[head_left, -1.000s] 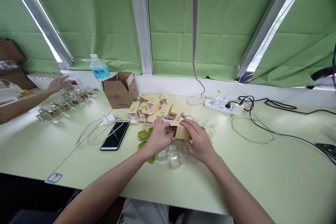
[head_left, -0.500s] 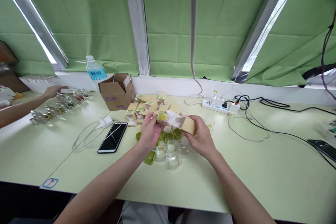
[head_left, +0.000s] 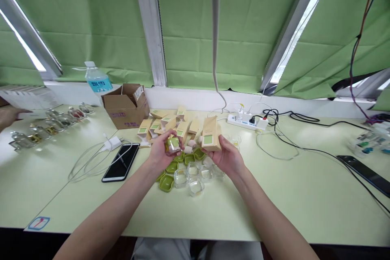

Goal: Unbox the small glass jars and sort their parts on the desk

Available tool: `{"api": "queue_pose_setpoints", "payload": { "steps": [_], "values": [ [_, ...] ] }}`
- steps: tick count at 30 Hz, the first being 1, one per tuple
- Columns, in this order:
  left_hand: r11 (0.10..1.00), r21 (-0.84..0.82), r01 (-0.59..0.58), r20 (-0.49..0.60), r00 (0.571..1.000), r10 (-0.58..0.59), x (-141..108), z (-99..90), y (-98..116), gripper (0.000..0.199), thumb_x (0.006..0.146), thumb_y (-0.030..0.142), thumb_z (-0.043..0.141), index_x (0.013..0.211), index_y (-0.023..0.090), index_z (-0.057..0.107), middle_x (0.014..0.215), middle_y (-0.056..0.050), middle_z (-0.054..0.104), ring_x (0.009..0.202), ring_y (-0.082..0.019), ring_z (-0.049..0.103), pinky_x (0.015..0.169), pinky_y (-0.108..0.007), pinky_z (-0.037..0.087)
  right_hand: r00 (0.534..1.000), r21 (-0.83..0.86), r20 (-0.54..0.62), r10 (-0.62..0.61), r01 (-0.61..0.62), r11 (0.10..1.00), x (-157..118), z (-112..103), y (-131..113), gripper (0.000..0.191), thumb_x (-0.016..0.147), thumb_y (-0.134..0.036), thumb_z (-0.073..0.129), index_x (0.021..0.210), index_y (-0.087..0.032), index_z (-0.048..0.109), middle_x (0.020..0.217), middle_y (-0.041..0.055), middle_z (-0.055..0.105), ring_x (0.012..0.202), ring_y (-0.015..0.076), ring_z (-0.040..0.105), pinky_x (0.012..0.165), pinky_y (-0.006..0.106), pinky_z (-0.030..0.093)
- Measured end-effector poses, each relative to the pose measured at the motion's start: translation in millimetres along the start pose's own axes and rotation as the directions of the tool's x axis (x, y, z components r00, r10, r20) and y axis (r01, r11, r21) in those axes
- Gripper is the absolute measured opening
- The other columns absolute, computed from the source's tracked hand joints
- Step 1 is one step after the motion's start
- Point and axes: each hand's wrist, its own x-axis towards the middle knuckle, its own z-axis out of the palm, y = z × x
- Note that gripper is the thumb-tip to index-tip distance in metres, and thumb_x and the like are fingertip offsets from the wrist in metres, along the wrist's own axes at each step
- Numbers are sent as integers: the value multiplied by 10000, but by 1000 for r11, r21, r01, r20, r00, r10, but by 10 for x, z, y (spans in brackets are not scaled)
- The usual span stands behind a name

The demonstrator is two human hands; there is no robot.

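My left hand (head_left: 160,151) is closed around a small clear container with a green lid (head_left: 173,145). In my right hand (head_left: 229,156) is a tan cardboard box (head_left: 211,134) with a green label, held upright. Below and between both hands lie several green square lids (head_left: 166,183) and clear square cups (head_left: 196,186). A few pale rounded pieces (head_left: 191,144) sit just left of the held box. Behind my left hand several more tan boxes (head_left: 144,130) lie in a loose pile.
A brown carton (head_left: 125,107) and a water bottle (head_left: 98,79) stand at the back. Left are a phone (head_left: 122,162) with a cable, glass bottles (head_left: 39,132) and another person's hand (head_left: 12,117). Right are a power strip (head_left: 247,122), black cables and another phone (head_left: 364,174).
The container has come away from the tan box; my left hand holds it apart now. My right hand has turned the box upright. The other person's hand has moved left.
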Motion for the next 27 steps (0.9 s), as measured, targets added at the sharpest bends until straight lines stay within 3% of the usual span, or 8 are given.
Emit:
{"api": "queue_pose_setpoints", "payload": {
  "steps": [5,9,14,21,27],
  "values": [
    [889,444,-115,275,961,-13,-121,102,-143,357,843,497,787,860,160,671,683,-19,684,490,-158,654,451,-242,458,1000,-40,24,17,-16,999,-6,29,10,394,959,-532,615,1221,-239,646,1209,92,762,1025,257,742,831,433,629],
    [750,650,-126,306,946,-107,-216,201,-196,472,866,602,745,1058,173,700,773,-47,744,453,-151,649,399,-221,372,995,-119,40,-89,93,989,-10,104,24,386,925,-555,651,1172,-258,646,1271,88,744,1144,282,715,936,484,611],
    [753,650,-101,278,954,-112,-279,272,-194,589,849,626,754,1211,167,682,939,-110,791,426,-137,626,364,-222,362,984,-176,14,-177,177,968,-24,151,68,447,887,-583,697,1222,-300,615,1338,66,720,1228,277,685,1012,486,589],
    [879,468,-88,323,943,-77,-317,309,-207,686,787,598,838,1289,178,636,974,-128,785,615,-185,695,471,-257,535,985,-208,39,-170,175,962,-51,167,151,550,878,-620,705,1315,-324,549,1329,64,730,1228,286,692,1018,505,585],
    [877,479,-47,274,957,-99,-323,304,-199,729,769,616,842,1297,173,606,1170,-165,757,622,-166,697,420,-221,471,984,-183,45,-171,176,967,-46,170,148,583,852,-604,746,1316,-317,542,1348,73,723,1252,284,684,1059,506,568]
  ]
}}
